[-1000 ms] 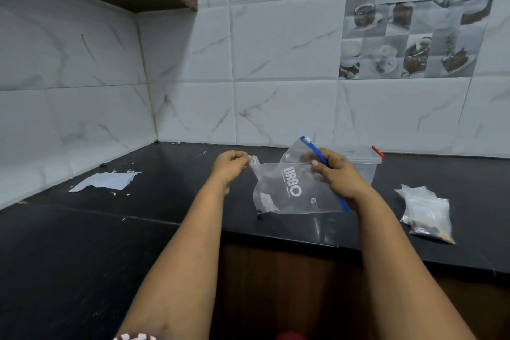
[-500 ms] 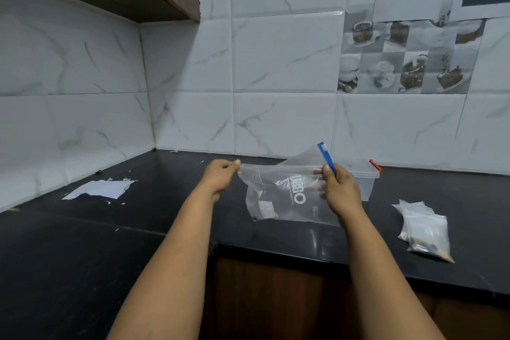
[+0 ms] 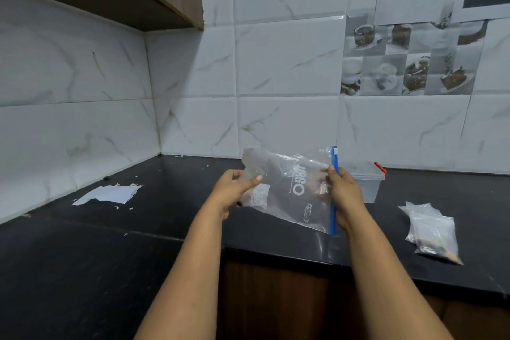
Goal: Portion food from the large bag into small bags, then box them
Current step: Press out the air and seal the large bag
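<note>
I have the large bag [image 3: 289,188] held up in the air between both hands, above the front part of the counter [image 3: 165,201]. My left hand [image 3: 234,192] grips its bottom end, fingers curled round the bunched plastic; my right hand [image 3: 343,193] pinches the end with the blue zip strip [image 3: 334,193].

The bag lies nearly sideways, so I judge that if the zip is open whatever is left inside could slide out toward my right hand and spill. I cannot tell whether the zip is shut or how much food remains. The thin plastic could also slip from the left grip.

The counter's front edge runs just below the bag, and a spill there would go over it to the floor. The plastic box [image 3: 364,182] stands just behind my right hand, and the small bags [image 3: 430,229] lie well to the right, near the edge. Scraps of paper [image 3: 110,193] lie far left; between them and the bag there is open room.
</note>
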